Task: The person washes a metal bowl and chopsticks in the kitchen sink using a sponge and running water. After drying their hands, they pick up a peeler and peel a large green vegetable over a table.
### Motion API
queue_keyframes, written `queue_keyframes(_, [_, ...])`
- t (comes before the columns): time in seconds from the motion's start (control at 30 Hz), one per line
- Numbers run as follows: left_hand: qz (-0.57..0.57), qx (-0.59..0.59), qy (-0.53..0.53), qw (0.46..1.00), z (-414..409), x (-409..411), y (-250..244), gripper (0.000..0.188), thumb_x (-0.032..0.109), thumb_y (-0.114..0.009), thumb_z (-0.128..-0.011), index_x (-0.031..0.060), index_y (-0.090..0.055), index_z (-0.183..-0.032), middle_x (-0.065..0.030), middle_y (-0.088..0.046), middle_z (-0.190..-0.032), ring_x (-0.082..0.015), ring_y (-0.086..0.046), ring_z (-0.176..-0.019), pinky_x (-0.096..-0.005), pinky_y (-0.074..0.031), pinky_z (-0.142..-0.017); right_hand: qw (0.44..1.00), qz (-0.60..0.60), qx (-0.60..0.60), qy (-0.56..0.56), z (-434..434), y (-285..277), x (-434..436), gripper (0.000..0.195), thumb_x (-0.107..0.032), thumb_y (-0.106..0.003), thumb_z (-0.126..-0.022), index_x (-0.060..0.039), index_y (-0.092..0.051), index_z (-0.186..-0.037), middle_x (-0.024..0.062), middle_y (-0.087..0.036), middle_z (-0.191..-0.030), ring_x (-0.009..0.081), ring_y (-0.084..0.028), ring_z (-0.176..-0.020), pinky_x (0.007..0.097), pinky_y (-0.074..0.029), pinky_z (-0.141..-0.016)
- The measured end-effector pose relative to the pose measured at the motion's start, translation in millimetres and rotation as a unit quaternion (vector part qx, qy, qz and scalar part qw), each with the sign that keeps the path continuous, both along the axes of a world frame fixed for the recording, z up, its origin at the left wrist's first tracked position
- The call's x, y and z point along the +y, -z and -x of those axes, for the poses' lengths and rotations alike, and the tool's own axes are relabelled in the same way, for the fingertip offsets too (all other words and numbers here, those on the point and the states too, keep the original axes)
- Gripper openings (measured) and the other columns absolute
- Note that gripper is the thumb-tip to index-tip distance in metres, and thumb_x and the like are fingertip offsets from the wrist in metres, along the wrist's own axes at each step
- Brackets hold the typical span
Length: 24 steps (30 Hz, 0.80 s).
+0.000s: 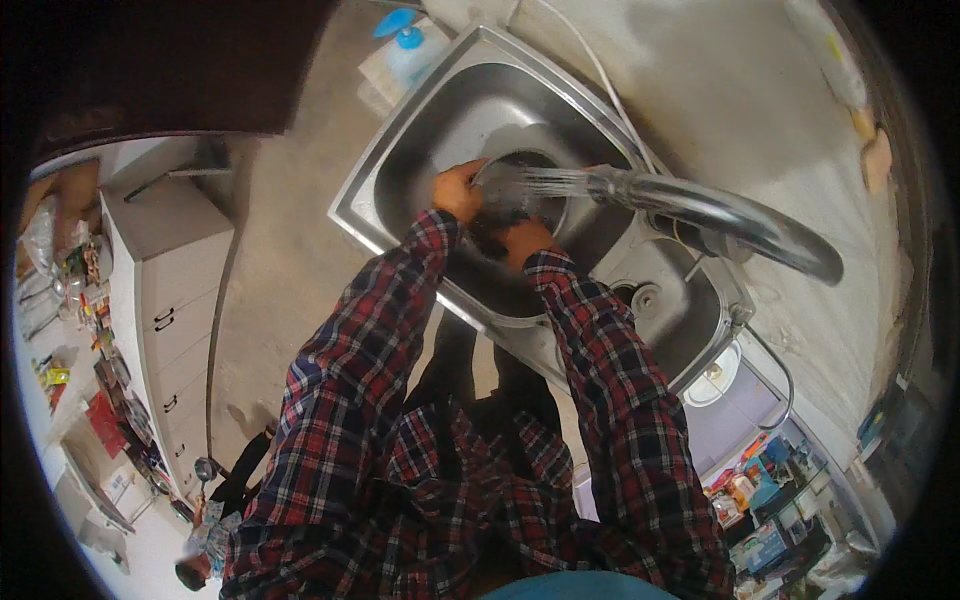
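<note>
My left hand [457, 191] grips the rim of a round metal bowl [553, 214] inside the large basin of a stainless-steel sink [442, 112]. A chrome faucet [720, 204] reaches in from the right, and a spray of water [555, 182] runs from its head into the bowl. My right hand [529, 241] is down at the bowl's near side. Its fingers are partly hidden and blurred by water, so I cannot make out what they hold. Something dark, too blurred to name, lies between the two hands.
A pump bottle with a blue top [409, 56] stands beyond the sink's far left corner. On the right is a smaller basin with a drain [646, 300]. A pale hose [600, 67] runs behind the sink. Another person [202, 551] holds a ladle or small pan, lower left, near a white cabinet [169, 300].
</note>
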<state>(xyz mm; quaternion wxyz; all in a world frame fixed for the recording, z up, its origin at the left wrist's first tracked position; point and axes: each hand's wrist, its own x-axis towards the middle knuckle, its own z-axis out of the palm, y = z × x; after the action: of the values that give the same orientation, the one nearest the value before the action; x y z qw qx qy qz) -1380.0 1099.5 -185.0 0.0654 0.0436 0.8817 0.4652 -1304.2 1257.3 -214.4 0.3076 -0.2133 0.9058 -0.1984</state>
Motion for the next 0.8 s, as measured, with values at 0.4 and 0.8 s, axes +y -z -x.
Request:
queue_keyframes(0.4, [0.2,-0.161,-0.182,0.949,-41.9,-10.2,27.7,0.049,0.031,-0.067,-0.068,-0.0015,-0.058,-0.103,-0.0251,-0.058,-0.1,-0.0384,-0.057,-0.092,-0.0411,-0.045,-0.081,0.981,0.052,0.074,0.17,3.5,17.9,-27.8,0.036,-0.013,-0.058,-0.071,-0.0182,-0.063,-0.107,0.0149,-0.063,-0.096,0.0315,-0.059,-0.091,0.0411,-0.046,-0.082])
queue_keyframes(0.8, [0.168,-0.223,-0.044,0.959,-35.0,-6.1,32.6,0.029,0.021,-0.053,-0.076,0.0071,-0.062,-0.1,-0.0175,-0.063,-0.091,-0.034,-0.06,-0.087,-0.0427,-0.047,-0.077,0.959,0.154,-0.103,0.215,3.5,10.6,-26.8,0.035,-0.011,-0.059,-0.072,-0.0124,-0.062,-0.107,0.0139,-0.061,-0.105,0.0298,-0.06,-0.094,0.035,-0.047,-0.082])
